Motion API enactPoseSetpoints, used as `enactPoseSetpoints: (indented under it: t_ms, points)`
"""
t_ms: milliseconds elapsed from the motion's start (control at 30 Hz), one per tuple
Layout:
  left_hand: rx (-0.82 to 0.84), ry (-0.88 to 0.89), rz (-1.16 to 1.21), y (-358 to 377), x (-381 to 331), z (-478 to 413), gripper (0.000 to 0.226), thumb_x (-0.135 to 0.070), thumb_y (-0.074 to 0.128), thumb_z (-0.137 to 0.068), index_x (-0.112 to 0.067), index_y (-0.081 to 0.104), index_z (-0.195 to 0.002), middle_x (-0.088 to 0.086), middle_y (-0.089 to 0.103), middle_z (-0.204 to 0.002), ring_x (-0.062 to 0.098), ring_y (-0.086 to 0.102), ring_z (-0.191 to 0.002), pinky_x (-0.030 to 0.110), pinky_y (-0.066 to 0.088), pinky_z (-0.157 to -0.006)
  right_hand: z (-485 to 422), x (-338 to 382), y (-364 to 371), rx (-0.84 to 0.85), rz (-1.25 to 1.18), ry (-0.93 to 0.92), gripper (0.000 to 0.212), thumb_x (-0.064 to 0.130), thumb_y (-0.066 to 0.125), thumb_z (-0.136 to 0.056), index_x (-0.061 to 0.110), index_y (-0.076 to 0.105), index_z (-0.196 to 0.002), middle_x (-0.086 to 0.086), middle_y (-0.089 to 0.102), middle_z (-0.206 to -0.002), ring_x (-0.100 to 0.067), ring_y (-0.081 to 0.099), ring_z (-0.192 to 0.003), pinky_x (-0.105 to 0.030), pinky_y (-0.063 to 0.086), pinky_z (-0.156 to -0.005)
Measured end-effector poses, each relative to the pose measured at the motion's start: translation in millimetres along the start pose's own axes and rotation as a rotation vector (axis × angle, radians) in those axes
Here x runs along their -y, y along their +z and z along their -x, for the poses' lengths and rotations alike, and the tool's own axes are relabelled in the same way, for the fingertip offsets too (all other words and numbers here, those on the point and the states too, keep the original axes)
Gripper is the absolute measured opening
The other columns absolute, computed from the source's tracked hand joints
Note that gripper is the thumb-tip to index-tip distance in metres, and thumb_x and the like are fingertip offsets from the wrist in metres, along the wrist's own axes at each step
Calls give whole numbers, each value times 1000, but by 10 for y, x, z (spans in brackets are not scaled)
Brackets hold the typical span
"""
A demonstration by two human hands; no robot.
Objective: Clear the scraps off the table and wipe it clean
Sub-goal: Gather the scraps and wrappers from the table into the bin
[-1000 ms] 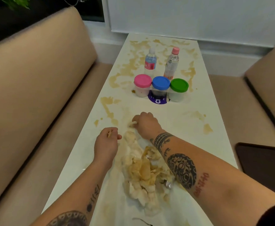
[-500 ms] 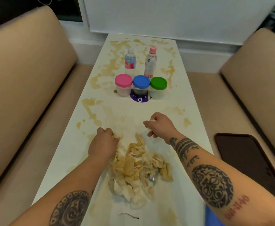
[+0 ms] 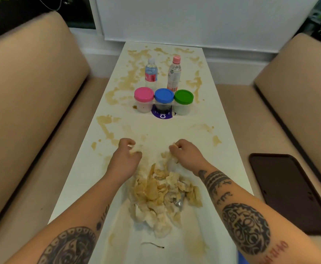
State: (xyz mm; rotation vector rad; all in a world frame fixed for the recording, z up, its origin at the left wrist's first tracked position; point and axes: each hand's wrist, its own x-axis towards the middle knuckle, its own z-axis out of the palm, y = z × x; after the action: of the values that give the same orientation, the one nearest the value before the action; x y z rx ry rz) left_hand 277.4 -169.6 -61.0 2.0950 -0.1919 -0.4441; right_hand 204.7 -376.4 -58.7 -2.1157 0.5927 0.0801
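Note:
A heap of pale yellow-brown food scraps [image 3: 163,195] lies on a thin white sheet in the middle of the long white table [image 3: 230,155]. At the heap's far left corner my left hand [image 3: 126,159] has its fingers curled round a scrap or the sheet's edge. My right hand [image 3: 186,153] is at the far right corner, fingers curled and pinching a pale scrap. Brown smears [image 3: 106,126] stain the table beyond and beside the heap.
Three tubs with pink [image 3: 144,94], blue [image 3: 164,95] and green [image 3: 183,96] lids stand in a row mid-table, two small bottles [image 3: 151,73] behind them. Beige bench seats flank both sides. A dark tray [image 3: 289,191] lies on the right seat.
Both hands moved apart to the heap's far corners; the left hand went forward from the heap's edge, and the heap looks more gathered toward me.

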Motion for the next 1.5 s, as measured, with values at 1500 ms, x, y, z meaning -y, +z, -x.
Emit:
enactPoseSetpoints:
  t_ms: [1500]
  points:
    - [-387, -360, 1197, -2152, 1173, 1738, 22, -30, 64, -99, -19, 65, -118, 1, 60, -87, 11, 54, -60, 20, 47, -46, 1559, 1894, 2041, 688, -948, 203, 17, 17, 49, -95, 13, 59, -108, -6, 60, -90, -23, 59, -72, -31, 47, -62]
